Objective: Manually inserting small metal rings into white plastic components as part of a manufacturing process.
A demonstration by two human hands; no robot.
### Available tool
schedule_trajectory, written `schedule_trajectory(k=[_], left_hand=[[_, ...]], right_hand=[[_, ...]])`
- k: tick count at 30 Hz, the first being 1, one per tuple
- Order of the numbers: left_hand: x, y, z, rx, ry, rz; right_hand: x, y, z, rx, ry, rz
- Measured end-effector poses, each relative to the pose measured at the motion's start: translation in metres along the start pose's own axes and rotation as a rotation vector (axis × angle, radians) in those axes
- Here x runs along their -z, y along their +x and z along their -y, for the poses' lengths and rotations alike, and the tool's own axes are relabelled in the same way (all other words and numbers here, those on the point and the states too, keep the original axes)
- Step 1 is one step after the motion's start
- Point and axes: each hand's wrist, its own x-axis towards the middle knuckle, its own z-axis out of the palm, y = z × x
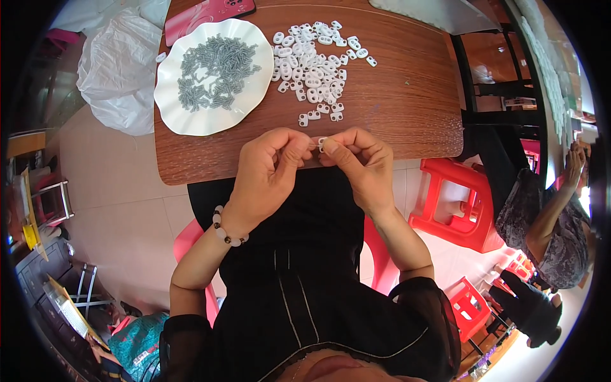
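My right hand (366, 162) pinches a small white plastic cord-lock piece with holes (323, 145) between thumb and fingers, just off the table's near edge. Close against it, my left hand (270, 162) is closed in a pinch. What sits between its fingertips is too small to make out. Beyond my hands lies a loose pile of the same white cord-lock pieces (312, 67), with several strays at its near side. To its left, a white wavy-rimmed plate (167, 95) bears a heap of small grey springs (219, 70).
The brown wooden table (407, 108) carries a pink phone (203, 19) at the far left. White plastic bags (121, 70) hang off that side. Red stools (455, 204) stand at the right, near other people. A dark frame (503, 118) rises past the table's right edge.
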Motion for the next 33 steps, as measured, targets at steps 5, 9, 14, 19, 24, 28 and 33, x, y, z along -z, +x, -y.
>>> schedule_trajectory(k=[5, 9, 14, 19, 24, 28, 33], left_hand=[[0.0, 0.001, -0.001, 0.042, -0.107, 0.053], [0.001, 0.002, 0.0, 0.082, -0.182, 0.059], [-0.001, 0.003, 0.005, 0.077, -0.183, 0.05], [-0.004, 0.002, 0.004, 0.102, -0.211, 0.001], [-0.005, 0.001, 0.005, 0.082, -0.186, -0.004], [-0.008, 0.0, 0.008, 0.065, -0.206, -0.025], [-0.008, -0.001, 0.009, 0.087, -0.208, -0.036]], right_hand=[[0.003, 0.0, -0.001, -0.04, 0.041, -0.028], [0.004, 0.001, -0.001, -0.045, 0.042, -0.035], [0.003, 0.0, 0.0, -0.032, 0.053, -0.025], [0.002, -0.001, -0.001, -0.023, 0.058, -0.029], [0.0, -0.002, 0.001, -0.014, 0.063, -0.025], [-0.003, -0.003, 0.0, 0.008, 0.1, -0.034], [-0.005, -0.004, 0.004, 0.01, 0.073, -0.034]])
